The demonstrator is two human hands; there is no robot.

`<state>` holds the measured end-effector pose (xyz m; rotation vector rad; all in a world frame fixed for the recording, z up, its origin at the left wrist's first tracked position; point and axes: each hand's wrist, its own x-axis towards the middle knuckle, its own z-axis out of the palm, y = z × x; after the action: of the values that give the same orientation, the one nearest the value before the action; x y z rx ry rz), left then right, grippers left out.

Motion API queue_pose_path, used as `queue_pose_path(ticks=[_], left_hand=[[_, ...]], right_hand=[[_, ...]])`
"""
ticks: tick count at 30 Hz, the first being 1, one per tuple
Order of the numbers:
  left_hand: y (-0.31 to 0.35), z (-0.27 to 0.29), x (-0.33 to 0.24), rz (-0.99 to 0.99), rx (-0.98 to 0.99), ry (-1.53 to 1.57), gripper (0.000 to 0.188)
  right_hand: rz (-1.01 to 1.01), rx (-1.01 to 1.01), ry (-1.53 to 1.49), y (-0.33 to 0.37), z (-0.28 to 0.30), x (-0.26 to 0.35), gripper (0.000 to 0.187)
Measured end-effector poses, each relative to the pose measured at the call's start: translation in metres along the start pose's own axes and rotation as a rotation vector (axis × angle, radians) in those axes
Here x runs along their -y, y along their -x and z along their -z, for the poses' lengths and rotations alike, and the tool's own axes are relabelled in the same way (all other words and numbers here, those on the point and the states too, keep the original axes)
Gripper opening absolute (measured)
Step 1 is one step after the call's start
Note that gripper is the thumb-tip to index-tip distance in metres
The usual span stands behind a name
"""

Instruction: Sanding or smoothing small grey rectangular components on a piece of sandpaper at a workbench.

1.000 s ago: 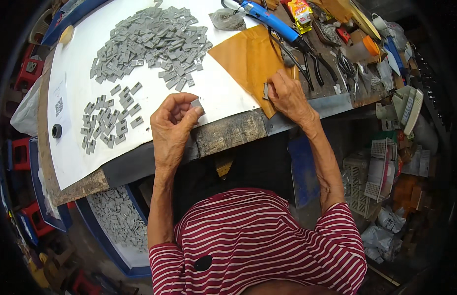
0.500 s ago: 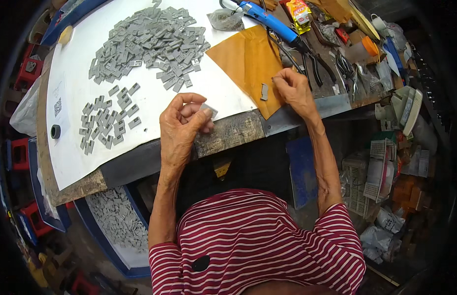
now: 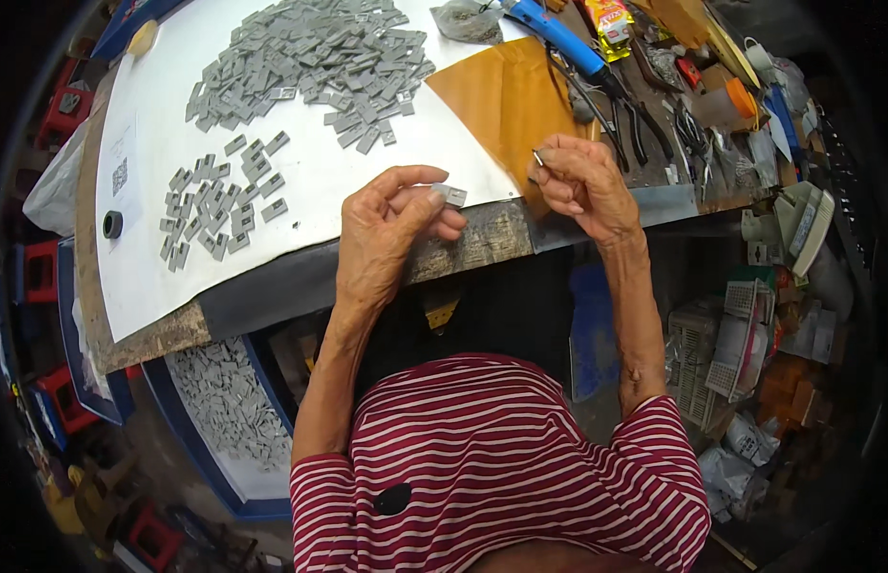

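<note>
My left hand is closed in a pinch on a small flat grey rectangular piece with a hole, just over the table's front edge. To its right, my right hand is closed with thumb and fingertips together on a tiny shiny metal piece; its exact kind is too small to tell. Brown paper lies behind the right hand. On the white sheet, a large heap of similar grey pieces lies farther off, with a smaller loose group at the left.
A blue-handled tool, pliers and an orange-lidded jar crowd the right of the table. A bag of small parts sits behind the paper. A black ring lies far left. Below stands a blue tray of grey pieces.
My hands have come closer together, the left one shifting right with its grey piece. The curved grey piece on the brown paper no longer shows; my right hand now covers that area. The view has shifted slightly.
</note>
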<state>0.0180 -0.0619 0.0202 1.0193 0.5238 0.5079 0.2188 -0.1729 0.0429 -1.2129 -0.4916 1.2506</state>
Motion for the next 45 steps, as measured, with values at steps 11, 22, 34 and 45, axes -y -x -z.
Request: queue_pose_path(ticks=[11,22,34,45], left_hand=[[0.003,0.006,0.007,-0.056,0.006,0.088,0.022],[0.006,0.005,0.011,-0.106,-0.002,-0.036,0.019],[0.006,0.000,0.010,-0.112,-0.017,-0.116,0.018],[0.007,-0.001,0.011,-0.107,-0.010,-0.145,0.015]], right_hand=[[0.049,-0.006,0.157,-0.002,-0.050,-0.020,0.005],[0.093,0.057,0.245,-0.004,-0.057,-0.030,0.007],[0.081,0.045,0.266,-0.006,-0.051,-0.032,0.009],[0.029,0.081,0.284,-0.005,-0.050,-0.034,0.012]])
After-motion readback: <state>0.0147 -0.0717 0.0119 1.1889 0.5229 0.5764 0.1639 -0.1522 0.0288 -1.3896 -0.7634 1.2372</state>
